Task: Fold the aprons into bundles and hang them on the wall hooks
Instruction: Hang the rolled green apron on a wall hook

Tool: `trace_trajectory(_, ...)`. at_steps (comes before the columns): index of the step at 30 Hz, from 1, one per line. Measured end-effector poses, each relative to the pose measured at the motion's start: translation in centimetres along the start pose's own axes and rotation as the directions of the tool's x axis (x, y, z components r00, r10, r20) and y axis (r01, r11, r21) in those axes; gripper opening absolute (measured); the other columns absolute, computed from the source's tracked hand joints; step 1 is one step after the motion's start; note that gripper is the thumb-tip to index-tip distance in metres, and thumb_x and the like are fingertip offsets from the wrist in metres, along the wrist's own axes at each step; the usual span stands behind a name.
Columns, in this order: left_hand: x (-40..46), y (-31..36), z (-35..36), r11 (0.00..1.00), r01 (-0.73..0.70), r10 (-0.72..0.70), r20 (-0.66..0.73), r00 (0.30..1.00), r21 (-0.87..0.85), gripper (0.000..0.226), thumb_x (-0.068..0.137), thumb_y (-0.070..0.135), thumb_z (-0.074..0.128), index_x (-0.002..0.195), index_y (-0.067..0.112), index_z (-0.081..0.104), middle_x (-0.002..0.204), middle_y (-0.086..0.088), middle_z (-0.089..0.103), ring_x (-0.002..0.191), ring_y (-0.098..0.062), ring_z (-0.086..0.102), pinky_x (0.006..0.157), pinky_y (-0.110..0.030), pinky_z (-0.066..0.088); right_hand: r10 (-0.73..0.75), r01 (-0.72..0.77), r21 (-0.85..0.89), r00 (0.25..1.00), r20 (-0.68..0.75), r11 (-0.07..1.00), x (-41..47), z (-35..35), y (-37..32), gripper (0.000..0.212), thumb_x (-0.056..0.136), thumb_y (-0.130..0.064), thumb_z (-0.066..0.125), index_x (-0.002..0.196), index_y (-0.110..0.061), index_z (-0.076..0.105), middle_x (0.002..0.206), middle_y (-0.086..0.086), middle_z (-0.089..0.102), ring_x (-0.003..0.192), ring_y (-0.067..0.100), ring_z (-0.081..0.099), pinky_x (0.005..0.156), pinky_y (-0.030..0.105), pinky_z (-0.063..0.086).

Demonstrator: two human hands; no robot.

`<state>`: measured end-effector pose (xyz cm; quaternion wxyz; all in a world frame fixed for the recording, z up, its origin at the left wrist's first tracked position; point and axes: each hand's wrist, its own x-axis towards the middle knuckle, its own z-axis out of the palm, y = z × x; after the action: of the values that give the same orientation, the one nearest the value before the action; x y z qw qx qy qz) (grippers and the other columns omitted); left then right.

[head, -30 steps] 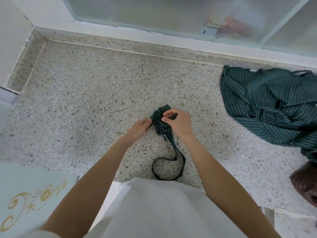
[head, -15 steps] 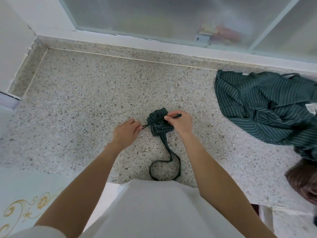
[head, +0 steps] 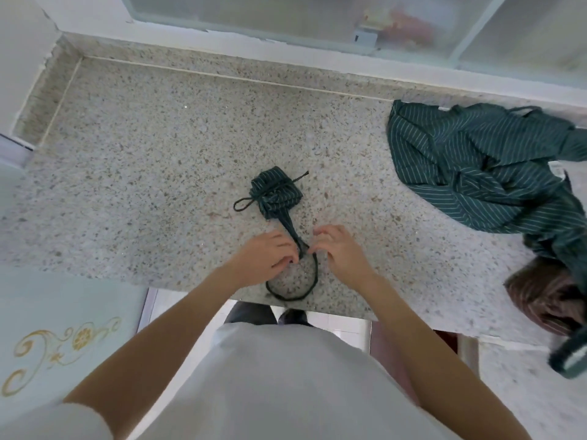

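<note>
Two hands: the left hand and right hand are met at the near end of the neck strap, which is pinched by curled fingers on both sides.
Bundle: a tied dark green pinstriped apron bundle is laid mid-counter, just beyond the hands; its dark strap loop is trailed toward the near edge.
Surface: a speckled terrazzo counter is bounded far by a frosted glass window.
Right side: an unfolded green pinstriped apron is heaped well apart from the bundle; a brown crumpled cloth is partly covered by it.
Unclear: a blurred dark object at the near right cannot be identified.
</note>
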<state>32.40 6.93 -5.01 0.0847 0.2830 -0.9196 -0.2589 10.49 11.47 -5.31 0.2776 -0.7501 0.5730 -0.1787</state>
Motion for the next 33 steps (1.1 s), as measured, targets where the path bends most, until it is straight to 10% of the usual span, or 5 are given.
trace_trajectory(6,-3.1,0.6,2.7,0.987,-0.039,0.008,0.194,0.981,0.157,0.037,0.083,0.057,0.039,0.085,0.030,0.066,0.084,0.012,0.064,0.079,-0.011,0.060,0.070,-0.023,0.045,0.029,-0.003,-0.352,0.997,0.069,0.936,-4.3,2.3,1.0,0.024,0.068,-0.002,0.074,0.086,-0.018,0.068,0.138,0.013,0.047,0.130,0.031,0.037,0.090,0.049,0.048)
trace_trajectory(16,-2.6,1.5,-1.7,0.993,0.016,0.003,0.157,0.988,-0.119,0.039,0.085,0.049,0.041,0.087,0.018,0.065,0.071,0.007,0.059,0.066,-0.010,0.053,0.063,-0.024,0.034,0.318,-0.261,0.274,0.929,-0.189,0.926,-8.3,-1.4,-3.4,0.027,0.078,-0.029,0.054,0.090,-0.006,0.060,0.117,0.007,0.056,0.111,0.026,0.050,0.097,0.032,0.039)
trace_trajectory(20,-0.4,6.9,-5.6,0.864,0.105,-0.015,0.183,0.983,-0.492,0.008,0.090,0.027,0.059,0.083,0.030,0.062,0.071,0.011,0.060,0.061,-0.001,0.052,0.053,-0.014,0.035,0.479,-0.214,0.579,0.803,-0.354,0.787,-11.5,-4.8,-8.1,0.017,0.077,-0.024,0.047,0.082,-0.010,0.054,0.113,0.008,0.055,0.107,0.011,0.049,0.094,0.017,0.035)
trace_trajectory(24,2.0,11.9,-7.3,0.862,0.011,0.089,0.172,0.981,-0.507,0.018,0.089,0.029,0.061,0.075,0.038,0.055,0.060,0.014,0.053,0.055,-0.003,0.047,0.051,-0.014,0.032,0.652,-0.116,0.787,0.639,-0.408,0.606,-15.6,-7.4,-12.0,0.016,0.075,-0.008,0.041,0.078,0.001,0.055,0.082,0.009,0.060,0.084,0.016,0.055,0.080,0.025,0.043)
trace_trajectory(33,7.1,26.5,-6.1,0.804,-0.289,0.465,0.246,0.851,-0.520,0.018,0.081,0.016,0.071,0.092,0.022,0.059,0.078,-0.005,0.064,0.066,-0.011,0.056,0.067,-0.027,0.047,0.658,-0.274,0.602,0.401,-0.637,0.750,-29.3,-11.7,-14.1,0.017,0.082,-0.009,0.064,0.087,-0.016,0.050,0.073,0.011,0.049,0.069,0.023,0.049,0.069,0.043,0.040)
